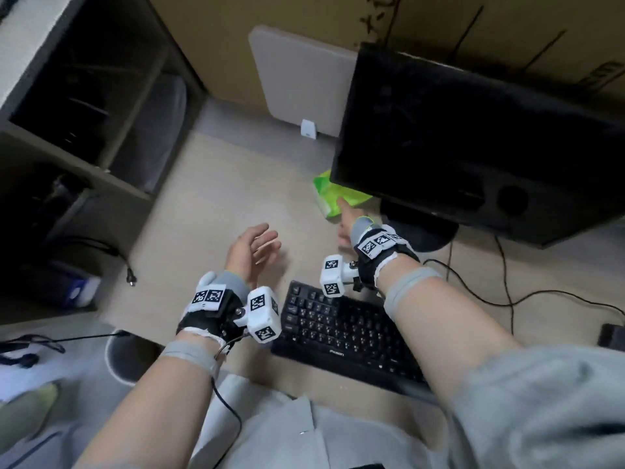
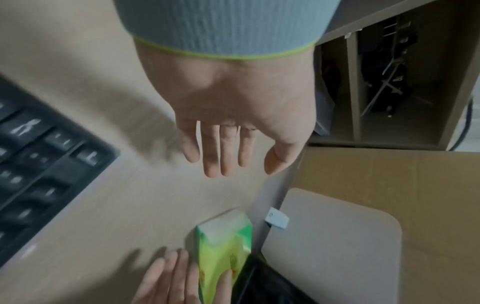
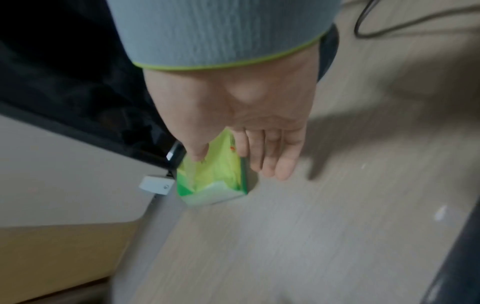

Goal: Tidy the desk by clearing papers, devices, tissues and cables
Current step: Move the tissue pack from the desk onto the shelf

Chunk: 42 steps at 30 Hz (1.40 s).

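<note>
A green tissue pack [image 1: 325, 193] lies on the wooden desk [image 1: 220, 204], partly under the left corner of the black monitor [image 1: 473, 140]. My right hand [image 1: 345, 214] reaches onto it. In the right wrist view its thumb [image 3: 197, 152] rests on the tissue pack [image 3: 210, 179] and its straight fingers [image 3: 280, 164] lie along the pack's side. The left wrist view shows the same tissue pack [image 2: 226, 242] with that right hand [image 2: 187, 275] beside it. My left hand [image 1: 260, 245] hovers open and empty above the desk, fingers [image 2: 226, 160] relaxed.
A black keyboard [image 1: 341, 330] lies near the front edge. Black cables [image 1: 507, 292] run across the desk on the right, near a dark device [image 1: 612, 336]. A white panel [image 1: 304, 79] with a small clip [image 1: 308, 129] stands behind the desk. A dark shelf unit [image 1: 84, 130] stands on the left.
</note>
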Each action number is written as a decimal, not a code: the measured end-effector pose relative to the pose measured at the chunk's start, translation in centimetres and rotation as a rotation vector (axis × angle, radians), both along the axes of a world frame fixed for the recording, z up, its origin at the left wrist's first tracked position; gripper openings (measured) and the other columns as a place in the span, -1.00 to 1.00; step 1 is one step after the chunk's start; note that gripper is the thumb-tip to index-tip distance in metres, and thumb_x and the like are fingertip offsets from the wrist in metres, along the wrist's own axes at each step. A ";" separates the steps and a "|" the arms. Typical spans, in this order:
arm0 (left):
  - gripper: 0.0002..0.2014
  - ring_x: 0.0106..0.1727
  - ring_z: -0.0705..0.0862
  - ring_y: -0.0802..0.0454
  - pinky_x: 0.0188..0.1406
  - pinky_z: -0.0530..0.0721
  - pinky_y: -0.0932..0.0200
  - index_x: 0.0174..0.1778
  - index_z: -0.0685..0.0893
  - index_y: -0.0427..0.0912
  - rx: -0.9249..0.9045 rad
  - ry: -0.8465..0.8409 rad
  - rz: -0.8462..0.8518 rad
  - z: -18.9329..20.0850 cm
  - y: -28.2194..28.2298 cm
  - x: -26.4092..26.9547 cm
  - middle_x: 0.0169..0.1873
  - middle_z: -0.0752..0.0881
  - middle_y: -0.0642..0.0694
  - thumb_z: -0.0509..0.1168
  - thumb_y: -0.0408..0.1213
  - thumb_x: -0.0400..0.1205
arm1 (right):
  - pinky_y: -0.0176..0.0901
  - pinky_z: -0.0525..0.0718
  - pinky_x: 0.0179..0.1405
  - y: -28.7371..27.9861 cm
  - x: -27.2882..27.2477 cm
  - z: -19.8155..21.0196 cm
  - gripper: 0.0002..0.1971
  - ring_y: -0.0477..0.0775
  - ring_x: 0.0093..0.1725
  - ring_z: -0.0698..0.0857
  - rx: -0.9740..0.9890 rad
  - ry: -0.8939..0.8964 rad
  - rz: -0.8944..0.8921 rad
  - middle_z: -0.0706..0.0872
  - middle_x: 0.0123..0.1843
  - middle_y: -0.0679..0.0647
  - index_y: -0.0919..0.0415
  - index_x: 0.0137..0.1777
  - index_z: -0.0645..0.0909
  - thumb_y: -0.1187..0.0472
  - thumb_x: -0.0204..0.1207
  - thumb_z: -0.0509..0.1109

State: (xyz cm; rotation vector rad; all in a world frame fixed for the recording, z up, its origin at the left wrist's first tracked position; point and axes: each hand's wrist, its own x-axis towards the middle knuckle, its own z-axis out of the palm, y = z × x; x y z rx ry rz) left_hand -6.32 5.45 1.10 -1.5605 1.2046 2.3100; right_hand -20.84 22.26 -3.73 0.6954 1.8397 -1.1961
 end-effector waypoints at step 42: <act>-0.78 -0.16 0.82 0.16 0.07 0.74 0.31 -0.01 0.62 -0.24 0.108 0.006 0.610 -0.9 -25.0 6.0 -0.41 0.83 0.03 0.07 -0.34 0.78 | -0.18 0.59 -0.24 -25.6 9.8 -1.2 -0.93 0.05 -0.32 0.61 -0.227 0.045 0.541 0.67 -0.24 0.11 0.04 -0.14 0.61 0.20 0.56 0.40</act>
